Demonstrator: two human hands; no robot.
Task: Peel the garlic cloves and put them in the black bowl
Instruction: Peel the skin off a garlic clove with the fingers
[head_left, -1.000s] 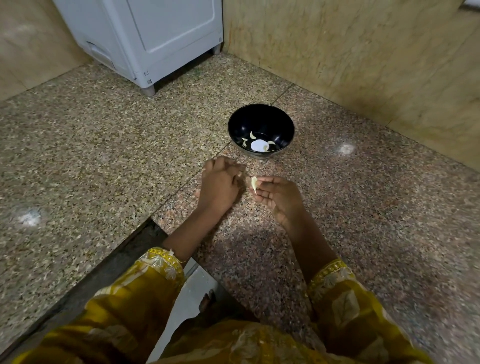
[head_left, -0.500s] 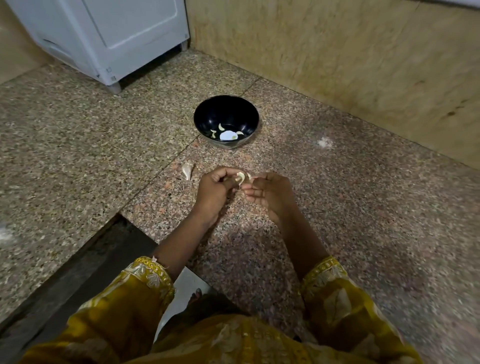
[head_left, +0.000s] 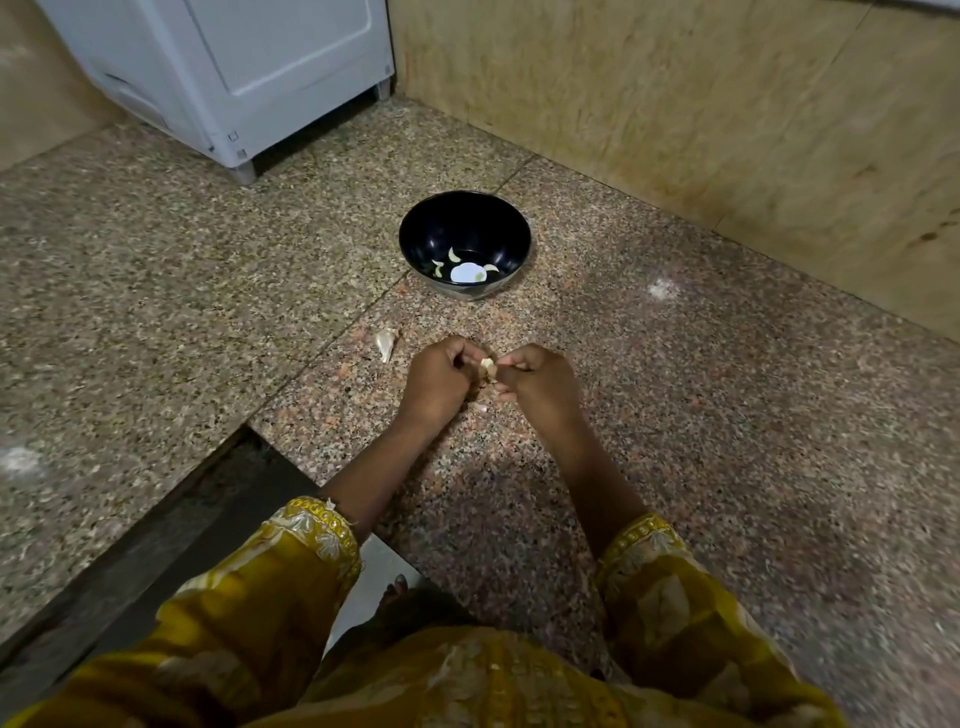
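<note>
The left hand (head_left: 434, 379) and right hand (head_left: 540, 384) pinch one garlic clove (head_left: 487, 365), fingers curled on it. Black bowl (head_left: 462, 221) at twelve o'clock, maybe three cloves (head_left: 453, 254) inside.

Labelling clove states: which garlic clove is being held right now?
The garlic clove pinched between the left hand and right hand. The other cloves lie loose in the black bowl; a pale piece lies on the floor.

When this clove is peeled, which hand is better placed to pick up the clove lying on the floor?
Probably the left hand: the loose clove lies on the floor just beside it, on its outer side, while the right hand would have to cross over. Both hands pinch a second clove.
</note>
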